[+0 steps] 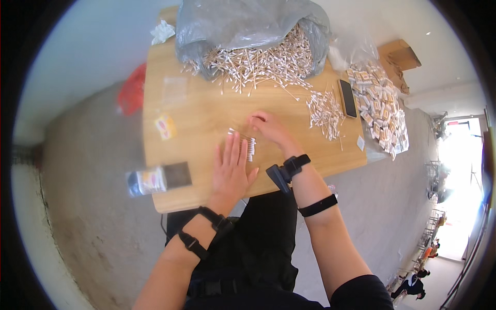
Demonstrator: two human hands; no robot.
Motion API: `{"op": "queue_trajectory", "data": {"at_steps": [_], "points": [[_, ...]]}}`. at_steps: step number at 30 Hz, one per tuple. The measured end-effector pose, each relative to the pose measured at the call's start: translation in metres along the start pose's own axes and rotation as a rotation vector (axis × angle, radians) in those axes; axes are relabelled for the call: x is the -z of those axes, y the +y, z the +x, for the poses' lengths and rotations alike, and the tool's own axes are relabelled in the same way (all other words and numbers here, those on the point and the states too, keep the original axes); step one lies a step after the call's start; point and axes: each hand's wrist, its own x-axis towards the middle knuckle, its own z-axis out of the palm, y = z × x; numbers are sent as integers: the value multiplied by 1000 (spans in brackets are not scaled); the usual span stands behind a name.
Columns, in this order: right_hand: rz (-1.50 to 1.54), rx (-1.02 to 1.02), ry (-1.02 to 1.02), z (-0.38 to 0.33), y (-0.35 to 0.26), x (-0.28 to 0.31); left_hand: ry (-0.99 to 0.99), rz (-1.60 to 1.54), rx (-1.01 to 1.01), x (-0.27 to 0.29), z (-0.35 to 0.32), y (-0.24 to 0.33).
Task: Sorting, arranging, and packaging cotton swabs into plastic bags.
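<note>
My left hand (231,168) lies flat, fingers stretched, over a small row of cotton swabs (251,150) on the wooden table (201,113). White tips show past its fingers on the right and at the far end. Just beyond the row, my right hand (266,126) has its fingers curled together in a pinch. Whatever is between those fingertips is too small to tell. A big heap of cotton swabs (268,64) spills from a grey plastic bag (232,23) at the back. Right of my right hand lies a smaller swab pile (325,114).
A phone (347,98) lies at the table's right, beside many small swab packs (380,108) in clear plastic. A yellow-and-white packet (165,126) is at the left. A clear-and-dark package (151,181) overhangs the left edge. A red bag (133,90) sits beyond that side.
</note>
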Motion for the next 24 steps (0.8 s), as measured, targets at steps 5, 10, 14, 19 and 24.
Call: {"op": "queue_trajectory", "data": {"at_steps": [5,10,14,19,24], "points": [[-472,182,631,50,-18,-14,-5,18,-11,-4,0,1],[-520,136,742,81,-21,0,7,-22,-5,-7,0,2],[-329,79,554,71,-11,14,-7,-33,17,-4,1,2],[-86,115,31,14,5,13,9,-27,15,-2,0,-2],[-10,51,223,-5,25,21,9,-16,-6,-6,2,4]]}}
